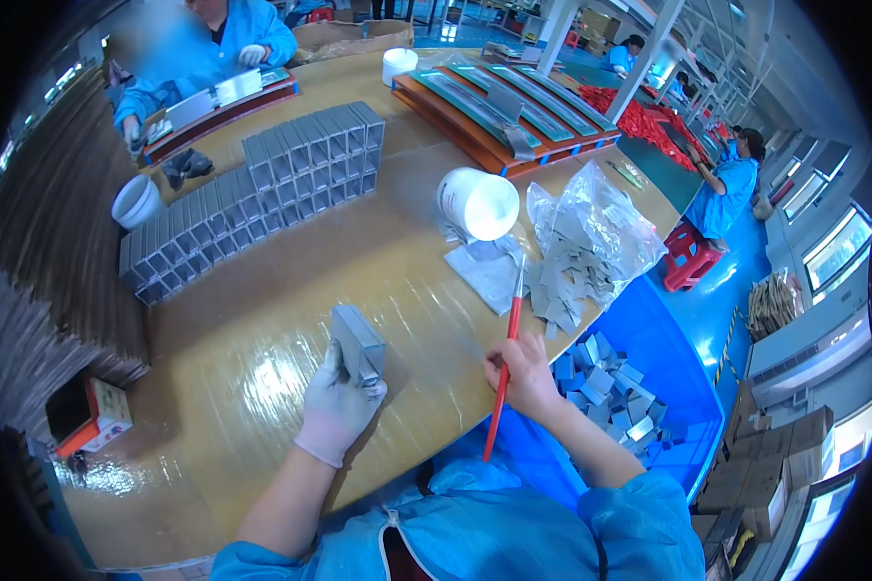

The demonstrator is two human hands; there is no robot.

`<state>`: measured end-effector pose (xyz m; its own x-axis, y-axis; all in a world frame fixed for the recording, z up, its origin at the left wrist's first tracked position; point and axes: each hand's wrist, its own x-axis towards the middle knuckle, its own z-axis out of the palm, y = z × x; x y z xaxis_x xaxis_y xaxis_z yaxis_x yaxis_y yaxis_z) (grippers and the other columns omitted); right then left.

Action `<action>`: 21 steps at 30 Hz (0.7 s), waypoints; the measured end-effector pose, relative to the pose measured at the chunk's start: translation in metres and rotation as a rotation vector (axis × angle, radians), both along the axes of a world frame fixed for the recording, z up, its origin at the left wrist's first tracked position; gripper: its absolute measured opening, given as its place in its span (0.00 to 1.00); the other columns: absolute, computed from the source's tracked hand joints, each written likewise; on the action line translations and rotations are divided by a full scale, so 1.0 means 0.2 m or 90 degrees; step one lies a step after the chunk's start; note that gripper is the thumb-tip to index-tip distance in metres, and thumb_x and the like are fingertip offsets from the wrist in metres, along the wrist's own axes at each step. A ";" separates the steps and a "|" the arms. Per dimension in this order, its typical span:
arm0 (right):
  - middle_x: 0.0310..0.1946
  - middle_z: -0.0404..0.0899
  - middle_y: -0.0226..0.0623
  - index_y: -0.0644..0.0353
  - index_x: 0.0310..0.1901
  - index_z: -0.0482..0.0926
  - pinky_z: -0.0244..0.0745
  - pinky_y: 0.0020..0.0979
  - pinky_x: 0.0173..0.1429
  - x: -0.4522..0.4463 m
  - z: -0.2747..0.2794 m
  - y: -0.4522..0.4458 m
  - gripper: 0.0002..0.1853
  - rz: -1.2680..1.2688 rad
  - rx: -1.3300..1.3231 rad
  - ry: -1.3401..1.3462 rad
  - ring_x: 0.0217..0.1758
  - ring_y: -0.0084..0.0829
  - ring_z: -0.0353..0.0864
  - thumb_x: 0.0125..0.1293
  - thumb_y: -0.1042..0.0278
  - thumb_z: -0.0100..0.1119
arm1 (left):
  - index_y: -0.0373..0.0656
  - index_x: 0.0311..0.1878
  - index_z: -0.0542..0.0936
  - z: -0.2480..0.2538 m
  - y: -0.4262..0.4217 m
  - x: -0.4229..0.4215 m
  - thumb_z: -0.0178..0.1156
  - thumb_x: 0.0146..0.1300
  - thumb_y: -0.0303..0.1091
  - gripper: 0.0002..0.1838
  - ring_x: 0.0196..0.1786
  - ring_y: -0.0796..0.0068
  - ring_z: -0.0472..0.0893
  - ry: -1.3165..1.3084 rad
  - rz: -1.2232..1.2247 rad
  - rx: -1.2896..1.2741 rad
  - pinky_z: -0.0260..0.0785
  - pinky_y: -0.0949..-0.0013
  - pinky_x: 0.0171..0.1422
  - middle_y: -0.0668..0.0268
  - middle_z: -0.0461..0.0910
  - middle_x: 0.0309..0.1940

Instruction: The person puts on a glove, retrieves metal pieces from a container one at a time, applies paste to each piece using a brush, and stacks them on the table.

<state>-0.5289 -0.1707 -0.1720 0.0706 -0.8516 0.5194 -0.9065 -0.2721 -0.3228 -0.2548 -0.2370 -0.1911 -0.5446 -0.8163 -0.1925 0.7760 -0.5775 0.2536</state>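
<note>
The gloved left hand [341, 407] grips a grey box [359, 341] over the surface [213, 387]; the bare right hand [523, 373] is closed around a red brush [497, 421]. Beyond them stand stacked grey boxes [305, 155], then a white tub [489, 205], a clear bag [606, 203] and, lower right, a blue bin [683, 339].

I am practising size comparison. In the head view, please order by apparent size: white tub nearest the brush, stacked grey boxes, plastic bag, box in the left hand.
1. Stacked grey boxes
2. Plastic bag
3. White tub
4. Box in the left hand
</note>
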 end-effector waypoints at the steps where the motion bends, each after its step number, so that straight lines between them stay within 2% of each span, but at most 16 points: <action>1: 0.30 0.75 0.33 0.57 0.37 0.75 0.65 0.32 0.46 0.03 -0.01 0.01 0.11 0.004 0.010 -0.009 0.36 0.33 0.72 0.53 0.77 0.66 | 0.47 0.60 0.71 0.00 0.01 0.00 0.46 0.75 0.42 0.17 0.40 0.71 0.74 -0.029 0.015 -0.016 0.62 0.69 0.40 0.63 0.76 0.51; 3: 0.29 0.75 0.33 0.57 0.37 0.75 0.66 0.32 0.45 0.06 -0.01 0.02 0.11 0.014 0.022 -0.019 0.36 0.34 0.72 0.53 0.77 0.67 | 0.47 0.60 0.71 0.01 0.01 0.00 0.45 0.75 0.42 0.17 0.40 0.71 0.74 -0.059 0.037 -0.030 0.62 0.70 0.40 0.63 0.76 0.52; 8: 0.29 0.75 0.35 0.57 0.35 0.74 0.66 0.32 0.42 0.09 0.02 0.08 0.10 -0.099 0.040 -0.150 0.36 0.36 0.71 0.53 0.72 0.67 | 0.46 0.62 0.69 0.02 0.01 -0.01 0.44 0.76 0.40 0.17 0.43 0.70 0.73 -0.051 0.052 0.049 0.62 0.70 0.43 0.62 0.74 0.54; 13: 0.29 0.76 0.37 0.58 0.35 0.74 0.66 0.33 0.43 0.11 -0.03 0.08 0.10 -0.103 0.065 -0.144 0.36 0.37 0.71 0.54 0.73 0.67 | 0.44 0.64 0.67 -0.04 0.02 0.01 0.43 0.76 0.39 0.18 0.50 0.69 0.74 -0.003 0.029 -0.098 0.65 0.67 0.51 0.62 0.73 0.57; 17: 0.29 0.76 0.35 0.59 0.37 0.75 0.68 0.31 0.41 0.11 -0.04 0.07 0.11 -0.084 -0.048 0.000 0.34 0.34 0.72 0.54 0.76 0.68 | 0.42 0.64 0.67 -0.03 0.00 0.02 0.42 0.76 0.37 0.18 0.57 0.69 0.72 0.154 -0.010 -0.063 0.65 0.64 0.61 0.63 0.71 0.60; 21: 0.29 0.75 0.35 0.60 0.37 0.75 0.68 0.31 0.41 0.14 0.01 0.07 0.11 -0.069 -0.092 0.037 0.33 0.34 0.73 0.54 0.77 0.68 | 0.44 0.63 0.67 0.00 0.00 0.01 0.41 0.76 0.39 0.18 0.56 0.66 0.73 0.113 0.020 -0.029 0.64 0.64 0.55 0.62 0.71 0.60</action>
